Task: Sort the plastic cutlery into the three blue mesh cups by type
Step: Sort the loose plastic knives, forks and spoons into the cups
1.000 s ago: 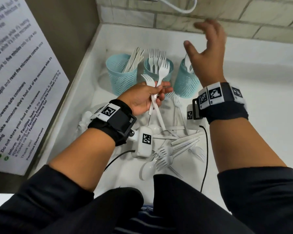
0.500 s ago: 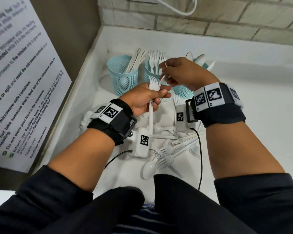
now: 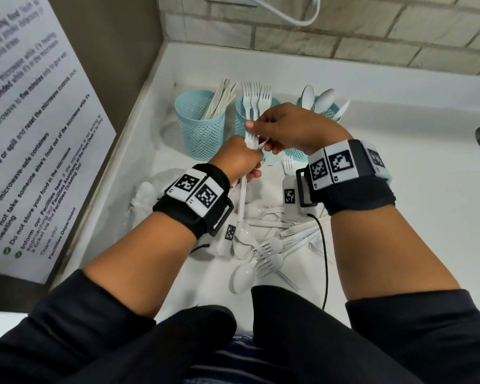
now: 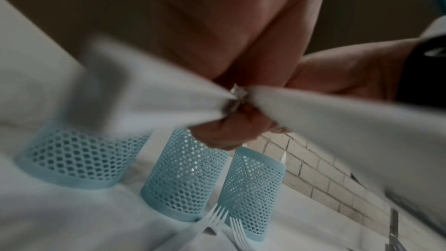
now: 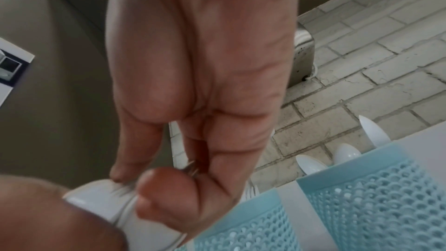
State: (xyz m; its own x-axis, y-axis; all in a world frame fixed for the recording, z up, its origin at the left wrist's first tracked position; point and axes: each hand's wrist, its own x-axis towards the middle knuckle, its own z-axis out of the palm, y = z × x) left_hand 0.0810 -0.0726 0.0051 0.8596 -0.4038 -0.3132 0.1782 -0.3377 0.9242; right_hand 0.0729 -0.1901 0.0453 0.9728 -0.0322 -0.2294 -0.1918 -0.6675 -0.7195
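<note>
We work at a white bench (image 3: 399, 167) set in a corner, where three cups stand in a row by the back wall: the left cup (image 3: 198, 128) holds knives, the middle cup (image 3: 243, 117) forks, the right cup (image 3: 326, 110) spoons. A pile (image 3: 272, 239) of unsorted forks, spoons and a few knives lies nearer us, so the sorting is only partly done by our reckoning. Above the pile, just in front of the middle cup, our left hand (image 3: 240, 159) is clenched around a fork (image 3: 251, 138), handle pointing down towards the pile, while our right hand (image 3: 288, 128) pinches the tine end with thumb and fingers (image 5: 169, 190). Whether the left fist holds more than this one piece we cannot tell; a pale curved edge beside the tines hints at a second. To do this step well, we should let the right hand take the fork cleanly: ease the left grip just enough to free it, without dropping anything else. Then we turn it handle down and lower it into the middle cup among the forks, tines up like the rest. We keep clear of the rims, since these light cups look easy to tip.
</note>
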